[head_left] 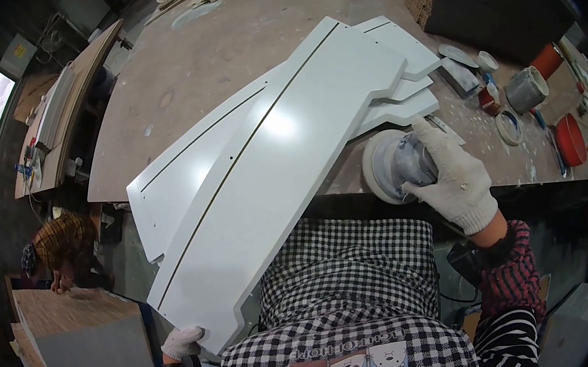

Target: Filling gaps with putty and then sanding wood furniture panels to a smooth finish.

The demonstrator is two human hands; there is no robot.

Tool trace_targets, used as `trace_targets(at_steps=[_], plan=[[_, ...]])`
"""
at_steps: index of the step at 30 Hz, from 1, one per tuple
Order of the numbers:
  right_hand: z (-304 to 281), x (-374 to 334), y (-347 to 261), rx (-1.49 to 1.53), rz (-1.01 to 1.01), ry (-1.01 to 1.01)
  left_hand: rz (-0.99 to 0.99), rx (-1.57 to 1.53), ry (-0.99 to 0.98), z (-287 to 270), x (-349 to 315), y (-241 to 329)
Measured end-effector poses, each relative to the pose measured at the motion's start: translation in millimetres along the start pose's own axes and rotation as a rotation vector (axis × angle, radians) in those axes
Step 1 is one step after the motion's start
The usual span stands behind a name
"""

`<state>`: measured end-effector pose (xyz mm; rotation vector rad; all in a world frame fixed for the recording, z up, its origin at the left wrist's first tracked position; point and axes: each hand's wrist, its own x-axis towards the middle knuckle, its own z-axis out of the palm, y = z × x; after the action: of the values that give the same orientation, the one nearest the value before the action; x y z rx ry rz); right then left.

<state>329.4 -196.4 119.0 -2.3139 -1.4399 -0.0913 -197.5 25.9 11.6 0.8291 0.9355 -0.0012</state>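
A long white shaped panel [283, 148] with a dark groove and a notched edge lies slanted across other white panels [196, 147], its near end jutting past the table edge. My gloved left hand [183, 342] is closed on that near corner, thumb on top and the other fingers hidden beneath. To the right of the panel, my gloved right hand [459, 183] wraps round a grey-bodied round sander [384, 166] with a pale disc. The sander is tilted, disc facing left, at the table's front edge. It seems apart from the panel.
On the brown table [149, 120], a grey tin [526, 89], a roll of tape [509, 128] and a red bowl [573, 139] stand at right. A dark board [495, 5] rises behind them. Another person [66, 249] bends over a grey cabinet [95, 351] at left.
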Motion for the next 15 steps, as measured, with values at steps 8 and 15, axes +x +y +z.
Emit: trace_targets(at_steps=[8, 15], plan=[[-9.7, -14.4, 7.7, 0.058, 0.041, 0.044, -0.067, -0.049, 0.046, 16.3, -5.0, 11.1], [-32.0, -36.1, 34.9, 0.052, 0.259, 0.088, -0.048, -0.040, 0.059, 31.1, -3.4, 17.8]])
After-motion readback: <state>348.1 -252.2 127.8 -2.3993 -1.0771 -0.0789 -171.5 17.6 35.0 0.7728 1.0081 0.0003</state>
